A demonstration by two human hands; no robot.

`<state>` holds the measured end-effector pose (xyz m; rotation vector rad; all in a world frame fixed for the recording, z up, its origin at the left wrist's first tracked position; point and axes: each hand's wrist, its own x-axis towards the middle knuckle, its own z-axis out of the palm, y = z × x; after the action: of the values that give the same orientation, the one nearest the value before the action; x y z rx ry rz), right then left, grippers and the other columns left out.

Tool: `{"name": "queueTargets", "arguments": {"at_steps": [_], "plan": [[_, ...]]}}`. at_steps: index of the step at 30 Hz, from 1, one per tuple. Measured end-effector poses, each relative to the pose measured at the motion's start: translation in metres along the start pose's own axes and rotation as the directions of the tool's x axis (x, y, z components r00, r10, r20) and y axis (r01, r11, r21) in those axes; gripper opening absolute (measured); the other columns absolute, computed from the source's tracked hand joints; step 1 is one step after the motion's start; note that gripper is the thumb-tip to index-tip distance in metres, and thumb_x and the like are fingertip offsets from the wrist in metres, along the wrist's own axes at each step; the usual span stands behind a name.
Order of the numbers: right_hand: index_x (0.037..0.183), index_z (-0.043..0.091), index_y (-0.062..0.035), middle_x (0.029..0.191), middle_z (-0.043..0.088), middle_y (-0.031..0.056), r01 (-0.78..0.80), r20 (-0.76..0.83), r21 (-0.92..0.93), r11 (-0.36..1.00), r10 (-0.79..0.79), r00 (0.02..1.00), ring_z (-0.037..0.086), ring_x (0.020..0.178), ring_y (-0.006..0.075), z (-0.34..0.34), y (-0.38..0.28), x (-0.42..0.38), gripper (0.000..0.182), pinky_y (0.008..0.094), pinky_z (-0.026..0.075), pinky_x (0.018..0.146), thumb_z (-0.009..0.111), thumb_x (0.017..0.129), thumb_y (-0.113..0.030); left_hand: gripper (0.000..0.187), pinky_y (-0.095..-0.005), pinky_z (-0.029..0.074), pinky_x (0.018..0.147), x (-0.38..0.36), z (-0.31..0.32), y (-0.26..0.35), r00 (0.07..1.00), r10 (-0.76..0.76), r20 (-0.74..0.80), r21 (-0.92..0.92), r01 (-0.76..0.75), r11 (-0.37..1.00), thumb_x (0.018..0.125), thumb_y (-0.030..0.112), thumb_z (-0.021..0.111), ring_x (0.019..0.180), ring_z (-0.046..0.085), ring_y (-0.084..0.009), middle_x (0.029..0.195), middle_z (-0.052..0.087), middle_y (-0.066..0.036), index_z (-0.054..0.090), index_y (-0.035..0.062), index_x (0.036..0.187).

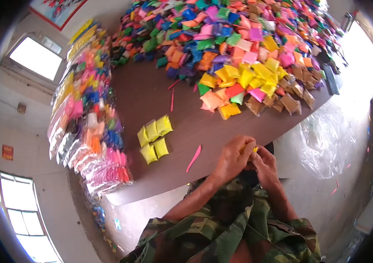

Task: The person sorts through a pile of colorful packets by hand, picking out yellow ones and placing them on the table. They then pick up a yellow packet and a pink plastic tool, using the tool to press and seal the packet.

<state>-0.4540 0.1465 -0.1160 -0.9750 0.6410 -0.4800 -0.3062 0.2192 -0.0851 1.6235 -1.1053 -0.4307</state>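
Note:
My left hand (pixel 234 157) and my right hand (pixel 266 165) meet over my lap, just off the table's near edge. Pinched between their fingertips is a small yellow packet (pixel 255 149), mostly hidden by the fingers. To the left on the brown table (pixel 151 92), several yellow packets (pixel 151 129) lie flat in two short rows. A pink plastic knife-shaped stick (pixel 194 158) rests between those rows and my left hand.
A large heap of colourful sealed packets (pixel 212 33) covers the table's far side, with yellow packets (pixel 256 76) and brown packets (pixel 290 103) nearest me. Stacked clear bags of packets (pixel 92 118) line the left edge. Clear plastic sheeting (pixel 326 144) lies on the right.

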Motion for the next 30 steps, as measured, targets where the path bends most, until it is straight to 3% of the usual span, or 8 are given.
{"name": "queueTargets", "arguments": {"at_steps": [7, 10, 14, 17, 21, 24, 27, 30], "plan": [[0.111, 0.071, 0.0049, 0.093, 0.073, 0.0026, 0.069, 0.035, -0.355, 0.932, -0.06, 0.998, 0.066, 0.077, 0.0086, 0.027, 0.001, -0.002, 0.017, 0.0215, 0.053, 0.072, 0.072, 0.098, -0.007, 0.028, -0.0344, 0.056, 0.08, -0.045, -0.038, -0.002, 0.992, -0.123, -0.005, 0.046, 0.124, 0.991, 0.098, 0.011, 0.068, 0.096, 0.072, -0.0232, 0.108, 0.072, -0.016, 0.065, -0.0015, 0.123], [0.107, 0.072, 0.0045, 0.091, 0.073, 0.004, 0.181, 0.078, -0.394, 0.901, -0.163, 0.983, 0.063, 0.073, 0.0082, 0.032, 0.002, -0.004, 0.018, 0.0239, 0.051, 0.066, 0.078, 0.092, -0.004, 0.036, -0.0321, 0.057, 0.082, -0.059, -0.054, -0.005, 0.95, -0.295, 0.105, -0.126, 0.307, 0.943, 0.096, 0.011, 0.07, 0.095, 0.072, -0.0194, 0.111, 0.073, -0.016, 0.065, 0.0012, 0.13], [0.1, 0.074, 0.0002, 0.083, 0.07, 0.0113, 0.459, 0.27, -0.67, 0.583, -0.385, 0.883, 0.067, 0.068, 0.0178, 0.036, -0.009, -0.003, 0.017, 0.032, 0.051, 0.06, 0.082, 0.085, -0.002, 0.029, -0.0335, 0.056, 0.078, -0.063, -0.061, -0.001, 0.962, -0.247, 0.116, -0.078, 0.257, 0.963, 0.095, 0.008, 0.072, 0.087, 0.071, -0.0217, 0.104, 0.074, -0.017, 0.069, 0.0017, 0.123], [0.1, 0.074, 0.0002, 0.079, 0.069, 0.0131, 0.602, 0.351, -0.689, 0.405, -0.54, 0.765, 0.066, 0.067, 0.0216, 0.041, -0.005, 0.003, 0.016, 0.0316, 0.051, 0.06, 0.081, 0.085, -0.001, 0.028, -0.0336, 0.057, 0.078, -0.062, -0.061, -0.003, 0.968, -0.226, 0.104, -0.008, 0.229, 0.974, 0.094, 0.006, 0.073, 0.091, 0.073, -0.0186, 0.105, 0.075, -0.013, 0.071, 0.0019, 0.122], [0.101, 0.073, 0.0026, 0.083, 0.072, 0.0111, 0.56, 0.294, -0.686, 0.465, -0.528, 0.797, 0.067, 0.07, 0.0179, 0.043, -0.006, 0.01, 0.015, 0.0305, 0.051, 0.062, 0.079, 0.088, -0.001, 0.024, -0.0347, 0.058, 0.077, -0.061, -0.054, -0.01, 0.996, -0.088, -0.032, 0.13, 0.091, 0.987, 0.094, 0.005, 0.073, 0.091, 0.075, -0.023, 0.106, 0.076, -0.014, 0.071, 0.0013, 0.118], [0.104, 0.072, 0.0041, 0.085, 0.069, 0.0029, 0.313, 0.157, -0.447, 0.838, -0.271, 0.95, 0.063, 0.075, 0.0084, 0.041, 0.001, 0.014, 0.015, 0.0274, 0.05, 0.064, 0.077, 0.092, -0.004, 0.024, -0.0346, 0.059, 0.077, -0.062, -0.057, -0.005, 0.985, -0.116, -0.124, 0.05, 0.123, 0.991, 0.093, 0.005, 0.074, 0.091, 0.075, -0.0252, 0.105, 0.076, -0.015, 0.071, 0.0006, 0.117], [0.107, 0.071, 0.0044, 0.086, 0.064, -0.0027, 0.143, 0.235, -0.439, 0.887, -0.04, 0.971, 0.057, 0.079, 0.0035, 0.04, -0.003, 0.018, 0.016, 0.0243, 0.048, 0.067, 0.075, 0.095, -0.006, 0.028, -0.0323, 0.059, 0.078, -0.064, -0.063, -0.006, 0.983, -0.132, -0.127, 0.021, 0.136, 0.991, 0.094, 0.007, 0.074, 0.089, 0.074, -0.0217, 0.103, 0.076, -0.013, 0.07, 0.0, 0.12], [0.106, 0.071, 0.0041, 0.084, 0.061, -0.0032, 0.258, 0.266, -0.45, 0.855, -0.147, 0.953, 0.054, 0.076, 0.0038, 0.045, 0.0, 0.023, 0.016, 0.0224, 0.047, 0.068, 0.075, 0.095, -0.007, 0.03, -0.0289, 0.057, 0.077, -0.069, -0.07, 0.001, 0.961, -0.256, -0.099, -0.106, 0.246, 0.963, 0.096, 0.01, 0.074, 0.086, 0.07, -0.0142, 0.098, 0.075, -0.007, 0.068, -0.0003, 0.123]]}}
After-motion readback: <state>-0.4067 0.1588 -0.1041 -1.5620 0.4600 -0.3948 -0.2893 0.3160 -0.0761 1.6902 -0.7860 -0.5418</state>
